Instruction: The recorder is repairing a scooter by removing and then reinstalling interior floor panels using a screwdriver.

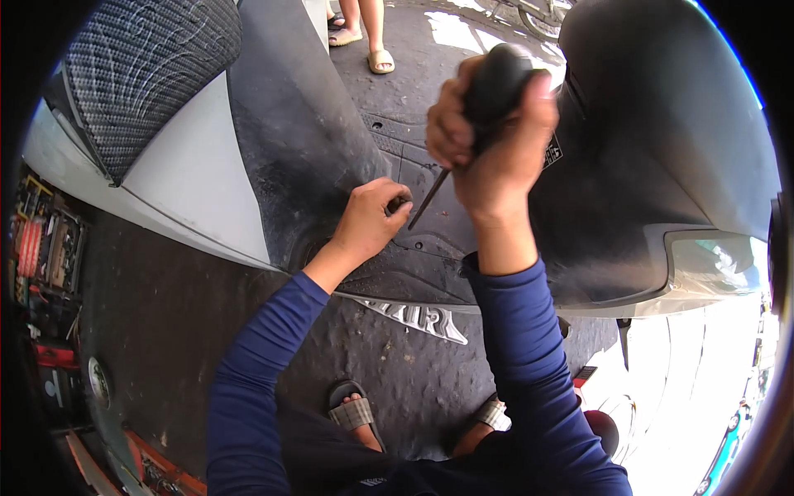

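A black-handled screwdriver [488, 95] is gripped in the fully closed right hand [496, 140], just right of centre in the upper half of the frame, its shaft slanting down-left to the dark floorboard [413, 165] of a scooter. The left hand [372, 217], at centre frame, is curled loosely beside the tip, fingers pinched on something too small to be made out. For the step to be done well, the shaft would best be kept in line with the fastener, the tip steadied by the left fingers, and pressure held down the handle so slipping is avoided. The textured seat [141, 74] sits at upper left.
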`<act>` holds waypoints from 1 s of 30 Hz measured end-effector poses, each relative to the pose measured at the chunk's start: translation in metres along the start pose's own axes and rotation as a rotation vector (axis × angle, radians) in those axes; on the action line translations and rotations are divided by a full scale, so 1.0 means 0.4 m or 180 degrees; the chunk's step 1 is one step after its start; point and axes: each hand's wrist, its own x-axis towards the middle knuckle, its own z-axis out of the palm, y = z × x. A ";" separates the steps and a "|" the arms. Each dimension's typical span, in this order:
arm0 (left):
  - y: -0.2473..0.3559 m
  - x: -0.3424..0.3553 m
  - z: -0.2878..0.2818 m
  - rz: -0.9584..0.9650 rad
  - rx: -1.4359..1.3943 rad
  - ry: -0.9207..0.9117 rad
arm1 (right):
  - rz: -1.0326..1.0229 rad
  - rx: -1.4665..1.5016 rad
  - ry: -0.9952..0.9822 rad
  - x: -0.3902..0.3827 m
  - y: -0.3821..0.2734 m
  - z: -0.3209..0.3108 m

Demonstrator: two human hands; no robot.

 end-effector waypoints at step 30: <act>-0.168 0.421 0.139 -0.0751 0.1510 -0.1366 | 0.0128 -0.3776 -0.0082 0.328 0.127 -0.187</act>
